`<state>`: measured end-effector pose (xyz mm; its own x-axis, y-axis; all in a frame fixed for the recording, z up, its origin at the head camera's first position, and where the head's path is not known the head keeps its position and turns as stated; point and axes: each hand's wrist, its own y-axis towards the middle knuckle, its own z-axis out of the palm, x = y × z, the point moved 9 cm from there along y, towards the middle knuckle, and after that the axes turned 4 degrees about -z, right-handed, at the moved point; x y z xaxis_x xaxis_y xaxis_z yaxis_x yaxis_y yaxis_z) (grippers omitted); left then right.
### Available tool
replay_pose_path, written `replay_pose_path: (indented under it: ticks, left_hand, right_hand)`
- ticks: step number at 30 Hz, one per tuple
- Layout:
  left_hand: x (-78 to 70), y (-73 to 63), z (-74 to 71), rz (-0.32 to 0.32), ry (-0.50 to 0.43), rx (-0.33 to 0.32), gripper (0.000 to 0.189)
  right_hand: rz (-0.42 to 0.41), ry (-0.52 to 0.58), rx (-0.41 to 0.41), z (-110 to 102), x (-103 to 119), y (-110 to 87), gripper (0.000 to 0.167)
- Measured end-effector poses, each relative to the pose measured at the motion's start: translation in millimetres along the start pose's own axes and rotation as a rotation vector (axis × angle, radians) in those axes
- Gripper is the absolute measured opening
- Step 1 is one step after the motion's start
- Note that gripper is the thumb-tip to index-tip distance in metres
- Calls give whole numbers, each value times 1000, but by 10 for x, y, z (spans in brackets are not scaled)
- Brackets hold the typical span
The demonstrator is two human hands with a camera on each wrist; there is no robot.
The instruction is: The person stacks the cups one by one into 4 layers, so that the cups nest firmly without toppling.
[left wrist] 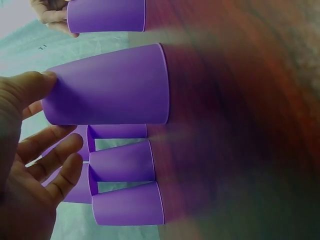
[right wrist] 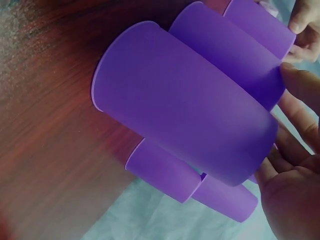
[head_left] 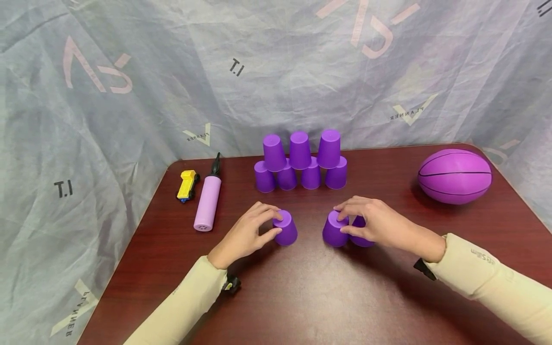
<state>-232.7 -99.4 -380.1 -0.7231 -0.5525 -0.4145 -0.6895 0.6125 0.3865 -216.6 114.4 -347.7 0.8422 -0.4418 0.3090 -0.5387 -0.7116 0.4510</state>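
My left hand (head_left: 247, 232) pinches an upside-down purple cup (head_left: 286, 235) near its base, thumb on one side and fingers on the other; the cup's rim is at the tabletop. To the right, my right hand (head_left: 379, 223) grips another upside-down purple cup (head_left: 334, 235) by its upper end. Right beside that one stands a further purple cup (head_left: 362, 241), partly hidden under the right hand. In the right wrist view this near cup (right wrist: 185, 100) fills the middle, with the pinched cup (right wrist: 235, 55) behind it. Behind both hands, three purple cups (head_left: 300, 149) sit on a row of several more (head_left: 310, 177).
A purple ball (head_left: 454, 176) lies at the back right of the dark red table (head_left: 302, 297). On the left are a pink hand pump (head_left: 208, 201) with a black nozzle and a yellow toy truck (head_left: 187, 185). A printed grey cloth (head_left: 241, 96) hangs behind the table.
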Motion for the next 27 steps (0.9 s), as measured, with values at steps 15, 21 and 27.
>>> replay_pose_path:
  ticks: [15, 21, 27]
  left_hand:
    - [-205, 568, -1084, 120, -12, -358, 21]
    - [-129, 1094, -1494, 101, -4, -453, 19]
    - [82, 1468, -1485, -48, 50, -380, 21]
  right_hand:
    - [-139, -96, -282, -1046, 135, 689, 28]
    - [14, -134, -341, -1435, -132, 1237, 25]
    - [197, -131, -209, -1355, -481, 1556, 29]
